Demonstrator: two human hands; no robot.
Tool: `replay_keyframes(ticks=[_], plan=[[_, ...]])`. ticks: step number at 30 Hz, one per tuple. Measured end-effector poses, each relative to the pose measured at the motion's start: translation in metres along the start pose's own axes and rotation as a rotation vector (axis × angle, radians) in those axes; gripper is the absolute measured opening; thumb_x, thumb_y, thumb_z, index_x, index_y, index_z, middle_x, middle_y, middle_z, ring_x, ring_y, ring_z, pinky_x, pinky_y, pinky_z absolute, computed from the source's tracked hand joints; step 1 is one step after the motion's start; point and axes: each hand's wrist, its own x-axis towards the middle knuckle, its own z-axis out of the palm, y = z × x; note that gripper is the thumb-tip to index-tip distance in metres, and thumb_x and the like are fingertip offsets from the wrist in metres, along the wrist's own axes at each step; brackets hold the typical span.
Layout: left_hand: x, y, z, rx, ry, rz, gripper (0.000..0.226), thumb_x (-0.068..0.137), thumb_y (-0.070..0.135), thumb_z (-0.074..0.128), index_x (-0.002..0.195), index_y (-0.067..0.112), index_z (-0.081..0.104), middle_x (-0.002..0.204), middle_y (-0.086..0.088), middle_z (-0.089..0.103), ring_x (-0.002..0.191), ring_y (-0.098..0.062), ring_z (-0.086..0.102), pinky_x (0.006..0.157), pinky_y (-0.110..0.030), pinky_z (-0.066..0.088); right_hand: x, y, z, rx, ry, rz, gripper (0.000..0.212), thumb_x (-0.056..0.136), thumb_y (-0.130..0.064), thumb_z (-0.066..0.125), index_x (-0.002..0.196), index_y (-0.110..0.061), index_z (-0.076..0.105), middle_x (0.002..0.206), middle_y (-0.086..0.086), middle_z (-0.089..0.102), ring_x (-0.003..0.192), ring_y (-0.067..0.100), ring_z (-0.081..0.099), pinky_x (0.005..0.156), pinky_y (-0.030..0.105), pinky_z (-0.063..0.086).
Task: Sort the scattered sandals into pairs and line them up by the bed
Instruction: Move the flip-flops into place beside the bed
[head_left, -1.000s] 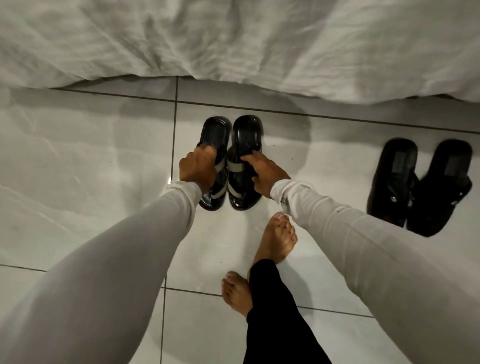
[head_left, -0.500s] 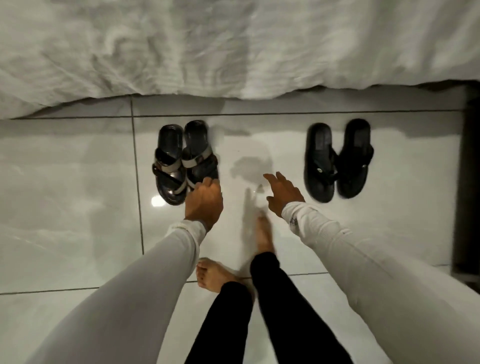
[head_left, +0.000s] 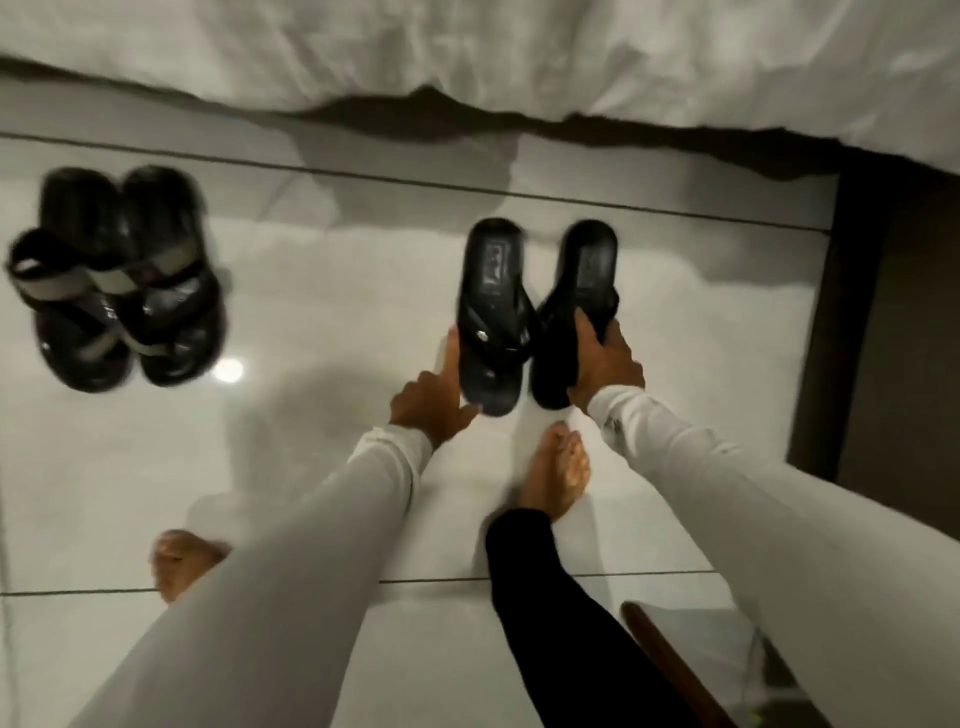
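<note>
Two pairs of sandals stand on the white tile floor below the bed (head_left: 467, 47). The pair with grey straps (head_left: 117, 280) sits at the left, side by side, with no hand near it. The plain black flip-flop pair is at centre right. My left hand (head_left: 434, 395) rests its fingers against the left edge and toe of the left flip-flop (head_left: 491, 317), without closing around it. My right hand (head_left: 605, 358) is closed on the strap side of the right flip-flop (head_left: 576, 306). The two flip-flops lie close together, heels toward the bed.
The white bedsheet hangs down to the floor along the top. A dark wooden piece of furniture (head_left: 883, 338) stands at the right. My bare feet (head_left: 558, 473) are just behind the flip-flops. A brown wooden edge (head_left: 670, 665) shows at the bottom right.
My hands left the grey-strapped pair and moved right to the black flip-flops. The right hand, open before, now grips the right flip-flop. The view shifted right.
</note>
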Motion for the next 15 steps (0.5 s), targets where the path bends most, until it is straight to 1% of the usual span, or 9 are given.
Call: replay_keyframes(ticks=[2, 4, 6, 7, 10, 12, 13, 15], plan=[[0.027, 0.026, 0.016, -0.039, 0.097, -0.053, 0.114, 0.082, 0.054, 0.065, 0.153, 0.030, -0.021, 0.118, -0.024, 0.064, 0.102, -0.044, 0.065, 0.087, -0.049, 0.050, 0.026, 0.014, -0.004, -0.034, -0.050, -0.039, 0.104, 0.083, -0.014, 0.070, 0.160, -0.034, 0.003, 0.167, 0.019, -0.002, 0.146, 0.041, 0.033, 0.114, 0.049, 0.039], [0.048, 0.041, 0.023, -0.015, 0.189, -0.109, 0.119, 0.078, 0.060, 0.066, 0.153, 0.030, -0.022, 0.112, -0.021, 0.068, 0.094, -0.041, 0.068, 0.079, -0.046, 0.051, 0.043, 0.020, -0.002, -0.020, -0.107, -0.065, 0.103, 0.084, -0.012, 0.070, 0.160, -0.035, 0.005, 0.166, 0.020, -0.013, 0.143, 0.043, 0.037, 0.113, 0.050, 0.040], [0.067, 0.050, 0.025, 0.049, 0.236, -0.143, 0.123, 0.075, 0.068, 0.066, 0.153, 0.031, -0.021, 0.107, -0.020, 0.070, 0.089, -0.039, 0.070, 0.071, -0.042, 0.047, 0.053, 0.025, 0.002, -0.018, -0.122, -0.087, 0.099, 0.084, -0.014, 0.071, 0.159, -0.037, 0.011, 0.164, 0.020, -0.023, 0.141, 0.044, 0.040, 0.113, 0.050, 0.041], [0.074, 0.052, 0.024, 0.085, 0.234, -0.149, 0.124, 0.073, 0.071, 0.065, 0.153, 0.031, -0.021, 0.107, -0.020, 0.070, 0.089, -0.038, 0.070, 0.070, -0.042, 0.046, 0.056, 0.027, 0.005, -0.021, -0.117, -0.098, 0.097, 0.084, -0.015, 0.072, 0.159, -0.037, 0.014, 0.163, 0.020, -0.026, 0.140, 0.044, 0.041, 0.112, 0.049, 0.041], [0.082, 0.054, 0.020, 0.139, 0.202, -0.148, 0.126, 0.069, 0.077, 0.064, 0.153, 0.033, -0.020, 0.108, -0.021, 0.070, 0.090, -0.037, 0.070, 0.073, -0.044, 0.049, 0.059, 0.034, 0.011, -0.024, -0.084, -0.124, 0.088, 0.083, -0.015, 0.073, 0.155, -0.037, 0.028, 0.163, 0.019, -0.028, 0.134, 0.046, 0.048, 0.111, 0.047, 0.044], [0.084, 0.056, 0.017, 0.145, 0.207, -0.153, 0.127, 0.068, 0.077, 0.065, 0.152, 0.034, -0.019, 0.107, -0.020, 0.070, 0.089, -0.037, 0.070, 0.070, -0.042, 0.046, 0.059, 0.038, 0.010, -0.037, -0.068, -0.148, 0.082, 0.081, -0.013, 0.074, 0.151, -0.038, 0.037, 0.163, 0.018, -0.027, 0.129, 0.047, 0.054, 0.107, 0.046, 0.048], [0.084, 0.056, 0.016, 0.143, 0.206, -0.155, 0.126, 0.068, 0.077, 0.065, 0.152, 0.035, -0.019, 0.107, -0.021, 0.069, 0.089, -0.037, 0.070, 0.069, -0.041, 0.045, 0.060, 0.040, 0.009, -0.048, -0.068, -0.158, 0.081, 0.080, -0.011, 0.074, 0.149, -0.038, 0.039, 0.163, 0.018, -0.026, 0.128, 0.046, 0.055, 0.106, 0.046, 0.049], [0.085, 0.057, 0.014, 0.132, 0.212, -0.152, 0.126, 0.068, 0.076, 0.066, 0.152, 0.035, -0.018, 0.109, -0.021, 0.069, 0.090, -0.037, 0.070, 0.072, -0.043, 0.049, 0.061, 0.044, 0.008, -0.067, -0.064, -0.177, 0.082, 0.079, -0.010, 0.075, 0.148, -0.039, 0.040, 0.164, 0.018, -0.026, 0.126, 0.045, 0.057, 0.104, 0.046, 0.050]])
